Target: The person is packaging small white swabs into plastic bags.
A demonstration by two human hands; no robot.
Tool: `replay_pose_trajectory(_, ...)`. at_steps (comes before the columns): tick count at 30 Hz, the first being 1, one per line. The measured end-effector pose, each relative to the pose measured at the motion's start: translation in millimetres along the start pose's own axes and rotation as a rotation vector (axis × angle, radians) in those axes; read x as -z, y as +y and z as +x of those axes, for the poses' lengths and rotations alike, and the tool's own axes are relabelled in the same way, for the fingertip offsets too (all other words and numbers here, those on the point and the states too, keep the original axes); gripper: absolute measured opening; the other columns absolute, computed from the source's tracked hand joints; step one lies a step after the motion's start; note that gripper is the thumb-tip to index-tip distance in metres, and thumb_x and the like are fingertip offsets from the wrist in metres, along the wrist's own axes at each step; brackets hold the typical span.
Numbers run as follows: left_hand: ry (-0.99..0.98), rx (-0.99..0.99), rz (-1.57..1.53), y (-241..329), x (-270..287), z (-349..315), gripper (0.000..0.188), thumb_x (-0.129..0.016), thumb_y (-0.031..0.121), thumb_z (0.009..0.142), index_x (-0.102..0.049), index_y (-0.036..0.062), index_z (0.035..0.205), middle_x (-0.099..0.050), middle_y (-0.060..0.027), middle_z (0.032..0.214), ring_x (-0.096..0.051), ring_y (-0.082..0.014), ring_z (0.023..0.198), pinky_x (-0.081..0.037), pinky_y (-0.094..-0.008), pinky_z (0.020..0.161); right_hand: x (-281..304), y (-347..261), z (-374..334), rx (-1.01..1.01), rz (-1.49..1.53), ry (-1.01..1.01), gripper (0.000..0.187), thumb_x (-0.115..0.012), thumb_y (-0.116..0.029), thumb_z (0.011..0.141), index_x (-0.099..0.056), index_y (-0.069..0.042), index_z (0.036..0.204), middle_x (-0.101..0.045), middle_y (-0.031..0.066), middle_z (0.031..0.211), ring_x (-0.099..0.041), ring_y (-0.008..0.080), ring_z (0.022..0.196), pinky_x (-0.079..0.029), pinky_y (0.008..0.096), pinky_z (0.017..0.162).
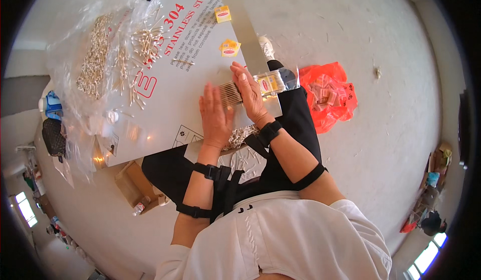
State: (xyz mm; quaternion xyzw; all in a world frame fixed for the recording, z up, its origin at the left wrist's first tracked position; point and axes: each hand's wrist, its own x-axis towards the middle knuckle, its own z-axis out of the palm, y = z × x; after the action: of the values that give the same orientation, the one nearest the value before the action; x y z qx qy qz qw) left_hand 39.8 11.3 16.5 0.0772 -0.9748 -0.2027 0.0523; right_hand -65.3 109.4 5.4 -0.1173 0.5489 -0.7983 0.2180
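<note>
A flat clear packet of cotton swabs (231, 94) with a yellow label card lies at the table's right edge. My right hand (249, 93) lies across the packet and grips it, its thumb and fingers pointing away from me. The open end of the plastic sticks out past this hand on the right. My left hand (215, 117) is flat with its fingers stretched out, its inner edge against the left ends of the swabs. It is slightly blurred. My palms are hidden.
A large clear bag (75, 74) of loose swabs spills onto the metal-sheet table (170, 99). Yellow cards (230, 48) lie at its far edge. More swabs (242, 137) lie at my lap. A red bag (338, 117) of small packets is on the floor right; a cardboard box (128, 185) stands left.
</note>
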Motion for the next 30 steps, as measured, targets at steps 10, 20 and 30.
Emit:
replay_pose_trajectory(10, 0.36, 0.198, -0.715, 17, -15, 32, 0.054, -0.034, 0.031, 0.103, -0.028, -0.0019, 0.146, -0.028, -0.0208, 0.152, -0.026, -0.0341, 0.141, -0.021, -0.0401, 0.115, -9, -8, -9, 0.203, -0.353, 0.069, 0.043, -0.042, -0.031, 0.102, -0.052, 0.003, 0.127, -0.044, 0.0196, 0.141, -0.041, 0.0309, 0.132, -0.031, 0.0373, 0.109)
replay_pose_trajectory(20, 0.292, 0.016, -0.167, 10, -12, 26, 0.06, -0.049, 0.03, 0.096, -0.03, 0.0009, 0.146, -0.029, -0.0179, 0.152, -0.025, -0.0345, 0.142, -0.017, -0.0483, 0.115, 16, -35, -15, 0.241, -0.461, 0.106, 0.039, -0.046, -0.026, 0.1, -0.054, 0.004, 0.124, -0.044, 0.0188, 0.142, -0.041, 0.0309, 0.132, -0.032, 0.0365, 0.108)
replay_pose_trajectory(30, -0.03, 0.016, 0.094, 20, -1, 11, 0.08, -0.059, 0.042, 0.087, -0.025, 0.0025, 0.148, -0.02, -0.0146, 0.156, -0.017, -0.0283, 0.145, -0.013, -0.0496, 0.116, 86, -51, -29, 0.239, -1.537, -0.24, 0.083, -0.058, -0.046, 0.087, -0.02, -0.007, 0.15, -0.022, 0.0151, 0.155, -0.018, 0.03, 0.145, -0.013, 0.0475, 0.117)
